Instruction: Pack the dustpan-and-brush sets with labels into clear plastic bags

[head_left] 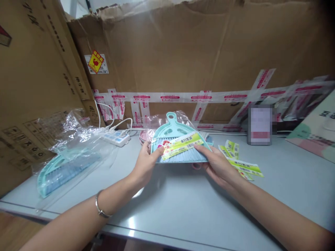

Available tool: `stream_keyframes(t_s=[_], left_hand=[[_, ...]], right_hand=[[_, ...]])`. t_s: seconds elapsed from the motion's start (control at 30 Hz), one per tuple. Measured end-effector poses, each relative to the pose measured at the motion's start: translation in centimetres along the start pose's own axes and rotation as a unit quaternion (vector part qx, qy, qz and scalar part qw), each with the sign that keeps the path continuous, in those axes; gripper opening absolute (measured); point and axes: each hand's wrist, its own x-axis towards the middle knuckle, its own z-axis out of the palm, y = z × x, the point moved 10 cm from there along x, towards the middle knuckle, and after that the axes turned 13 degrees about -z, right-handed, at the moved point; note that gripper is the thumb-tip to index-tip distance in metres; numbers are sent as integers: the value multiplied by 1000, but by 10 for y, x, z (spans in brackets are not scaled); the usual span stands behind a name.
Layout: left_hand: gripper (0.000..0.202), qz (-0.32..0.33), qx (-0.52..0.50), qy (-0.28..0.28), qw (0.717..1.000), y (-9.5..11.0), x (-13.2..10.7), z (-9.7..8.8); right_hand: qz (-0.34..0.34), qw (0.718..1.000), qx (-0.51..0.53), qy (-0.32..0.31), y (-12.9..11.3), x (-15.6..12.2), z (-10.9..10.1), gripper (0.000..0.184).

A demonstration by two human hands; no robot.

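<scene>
Left hand (pixel 144 161) and right hand (pixel 219 164) pinching opposite sides, mint dustpan (pixel 172 129) between them

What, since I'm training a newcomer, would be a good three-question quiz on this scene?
1. What do the left hand and right hand hold together?
2. The loose labels lie nearest to: (a) the left hand; (b) the right hand; (c) the power strip.
3. True or false: a bracelet circles the left wrist.

Key: 1. A light-blue dustpan set, with a printed label across it; 2. b; 3. True.
</scene>
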Motion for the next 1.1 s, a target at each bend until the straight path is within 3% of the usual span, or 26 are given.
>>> stream_keyframes(t_s=[0.17,0.33,0.4,0.57,0.7,0.93,1.0,1.1], left_hand=[[41,-38,4,-1,999,-10,2,1],[48,-25,5,5,1000,-7,2,0],[48,-16,21,4,1000,-6,1,0],[45,-9,32,-2,999,-6,1,1],[42,-9,32,16,999,-6,2,-1],[33,8,97,56,994,-4,1,-5],[31,11,90,72,993,-3,2,-10],[27,21,69,94,993,0,5,-19]], right_hand=[[20,998,-9,60,5,-3,-9,26],[50,997,1,-54,-3,-1,9,20],[56,996,-18,-71,-4,2,8,22],[41,996,-62,-50,-2,6,0,21],[27,996,-60,-59,-3,5,3,24],[4,994,-111,-11,-7,2,-2,29],[2,993,-109,-32,-9,1,2,31],[6,990,-72,-121,-15,-2,17,35]])
